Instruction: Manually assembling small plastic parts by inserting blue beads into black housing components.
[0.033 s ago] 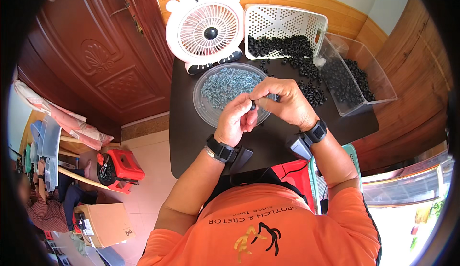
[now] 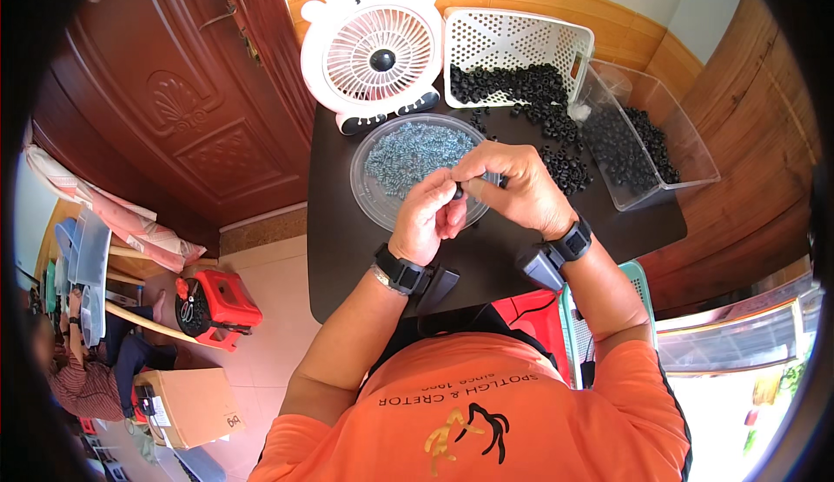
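Above the near rim of a round clear tub, my two hands meet. My left hand point(image 2: 422, 217) is closed, its thumb and fingers pinching a small round black plastic part point(image 2: 458, 191). Thumb and forefinger of my right hand point(image 2: 519, 185) are pinched together right beside that part; whatever lies between them is too small or hidden to name. The clear tub point(image 2: 361, 194) holds many small bluish, shiny pieces point(image 2: 415, 156). To the right of my right hand, a heap of small black ring-like parts point(image 2: 565, 169) lies on the dark table point(image 2: 347, 256).
A white animal-shaped fan point(image 2: 382, 56) stands at the back left. Beside it, a white perforated basket point(image 2: 521, 30) lies tipped, spilling black parts. A clear bin point(image 2: 686, 156) with more stands at the right. At far left a person point(image 2: 87, 378) sits near a cardboard box point(image 2: 195, 408).
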The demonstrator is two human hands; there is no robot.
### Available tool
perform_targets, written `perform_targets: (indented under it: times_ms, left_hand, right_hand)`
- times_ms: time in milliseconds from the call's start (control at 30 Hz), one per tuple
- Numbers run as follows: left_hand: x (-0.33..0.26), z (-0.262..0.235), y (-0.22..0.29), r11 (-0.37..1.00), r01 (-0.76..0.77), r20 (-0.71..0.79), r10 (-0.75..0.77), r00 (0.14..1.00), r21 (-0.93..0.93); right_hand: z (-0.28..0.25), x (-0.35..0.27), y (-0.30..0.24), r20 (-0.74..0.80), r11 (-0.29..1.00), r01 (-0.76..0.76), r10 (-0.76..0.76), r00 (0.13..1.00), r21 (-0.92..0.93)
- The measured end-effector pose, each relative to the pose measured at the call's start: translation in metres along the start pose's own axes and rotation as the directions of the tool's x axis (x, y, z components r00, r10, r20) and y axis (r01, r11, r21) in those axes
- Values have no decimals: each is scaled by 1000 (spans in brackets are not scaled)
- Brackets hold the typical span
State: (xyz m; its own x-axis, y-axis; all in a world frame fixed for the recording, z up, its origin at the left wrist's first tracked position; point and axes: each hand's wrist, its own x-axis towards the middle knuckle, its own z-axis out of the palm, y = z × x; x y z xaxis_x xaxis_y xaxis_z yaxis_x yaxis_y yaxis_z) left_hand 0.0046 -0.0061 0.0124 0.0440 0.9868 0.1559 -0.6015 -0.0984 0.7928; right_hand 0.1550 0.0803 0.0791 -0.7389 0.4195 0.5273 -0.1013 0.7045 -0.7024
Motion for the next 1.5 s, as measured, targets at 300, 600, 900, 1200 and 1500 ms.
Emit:
perform_targets:
  times_ms: [300,600,900,1200,1500]
  left_hand:
    - [3,0,-9,991,-132,-96,129,987,-29]
    - [4,-11,-11,994,-103,-10,102,995,-47]
    - [3,1,-15,990,-124,-170,112,979,-60]
    - [1,-3,-10,996,-71,15,73,997,-61]
    - [3,-4,-5,998,-54,-79,53,995,-17]
  right_hand:
    - [23,-5,-5,-75,914,165,-207,975,-372]
    - [24,-9,3,-113,893,185,-251,961,-410]
    - [30,-10,4,-58,871,167,-218,974,-462]
    - [29,-7,7,-147,891,180,-262,954,-417]
    - [19,-2,-2,-108,963,67,-98,989,-263]
